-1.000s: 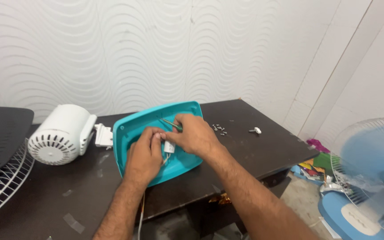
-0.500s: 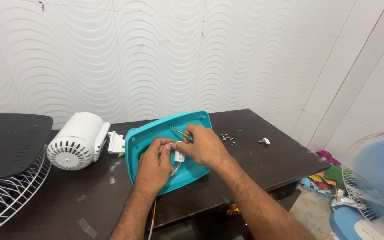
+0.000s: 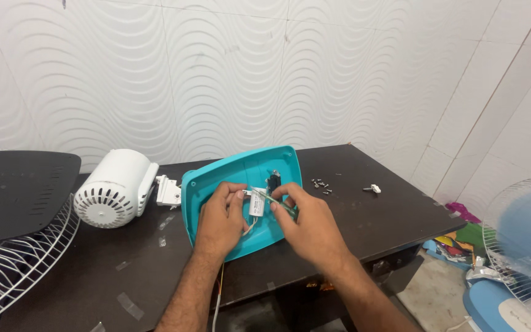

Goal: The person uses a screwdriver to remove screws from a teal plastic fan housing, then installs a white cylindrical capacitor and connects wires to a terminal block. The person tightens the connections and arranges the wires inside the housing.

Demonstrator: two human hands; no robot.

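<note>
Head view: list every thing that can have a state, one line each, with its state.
Teal fan base shell: lying open side up on the table, wiring exposed.
White capacitor: inside the shell, pinched by the left hand.
Green-handled tool: held by the right hand, tip at the capacitor.
White fan motor: lying on its side, detached.
Screws: loose on the table.
Wire fan guard: removed, lying flat.
Blue fan: assembled; whether it runs, cannot tell.

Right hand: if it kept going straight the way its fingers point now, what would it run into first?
The right hand points up-left across the teal fan base. It would likely meet the small white cylindrical part first, then the left hand fingertips just past it. Depth is unclear from this one view.
</note>
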